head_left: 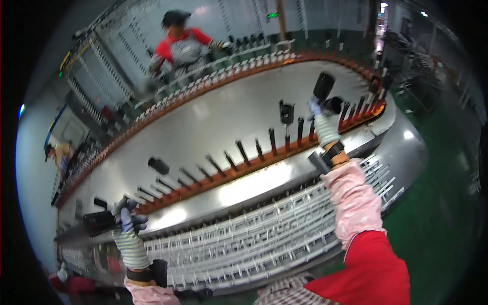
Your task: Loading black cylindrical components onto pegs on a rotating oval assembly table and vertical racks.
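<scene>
My right hand (319, 113), in a pale striped glove, reaches over the far right part of the oval conveyor line. Its fingers are closed on a black cylindrical part (324, 85); a second dark round piece (334, 105) sits right beside the hand. At lower left, my left hand (130, 217), gloved in grey with a striped cuff, is bent next to a black blocky part (98, 221). Its fingers look curled around that part's end, though blur softens the contact. Between the hands, a row of black upright pegs (240, 149) stands along the orange-brown track (223, 178).
White wire racks (239, 244) are stacked along the near side. A loose black part (158, 165) lies on the metal table (213, 117); another black part (286, 113) stands on a peg. A person (179, 46) works across the line, another (62, 157) at far left.
</scene>
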Available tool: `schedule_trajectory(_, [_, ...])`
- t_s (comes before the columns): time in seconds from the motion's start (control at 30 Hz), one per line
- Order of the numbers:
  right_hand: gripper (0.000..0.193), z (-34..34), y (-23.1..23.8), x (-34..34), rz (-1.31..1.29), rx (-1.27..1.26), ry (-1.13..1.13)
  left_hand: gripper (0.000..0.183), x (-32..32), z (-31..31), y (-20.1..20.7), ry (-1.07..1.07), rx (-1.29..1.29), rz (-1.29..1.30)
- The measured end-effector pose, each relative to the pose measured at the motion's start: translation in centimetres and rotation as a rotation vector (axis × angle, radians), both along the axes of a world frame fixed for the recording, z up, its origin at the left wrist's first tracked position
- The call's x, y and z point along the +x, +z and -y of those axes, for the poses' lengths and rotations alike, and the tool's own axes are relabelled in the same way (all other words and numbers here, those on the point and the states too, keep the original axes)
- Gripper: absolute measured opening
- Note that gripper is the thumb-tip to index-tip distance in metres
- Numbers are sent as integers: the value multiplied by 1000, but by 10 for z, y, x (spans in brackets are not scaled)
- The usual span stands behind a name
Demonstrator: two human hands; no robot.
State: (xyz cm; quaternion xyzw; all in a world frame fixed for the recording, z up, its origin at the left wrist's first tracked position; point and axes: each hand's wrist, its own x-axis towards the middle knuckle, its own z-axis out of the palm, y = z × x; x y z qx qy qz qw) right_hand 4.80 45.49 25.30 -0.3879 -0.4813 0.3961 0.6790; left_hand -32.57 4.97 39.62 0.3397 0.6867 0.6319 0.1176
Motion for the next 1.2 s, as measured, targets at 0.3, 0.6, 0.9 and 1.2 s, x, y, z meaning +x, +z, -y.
schedule_trajectory(0.3, [35, 295, -20, -22, -77, -47, 821, 39, 173, 130, -67, -480, -573, 428])
schedule_trajectory(0.6, [30, 475, -112, -55, -632, -767, 1083, 30, 173, 169, -261, -387, 22, 536])
schedule_trajectory(0.9, [21, 472, -146, -82, -406, -677, 920, 15, 127, 137, -347, -181, -423, 21])
schedule_trajectory(1.2, [19, 446, -128, -35, 306, -672, 748, 33, 123, 145, -344, -361, -291, 430])
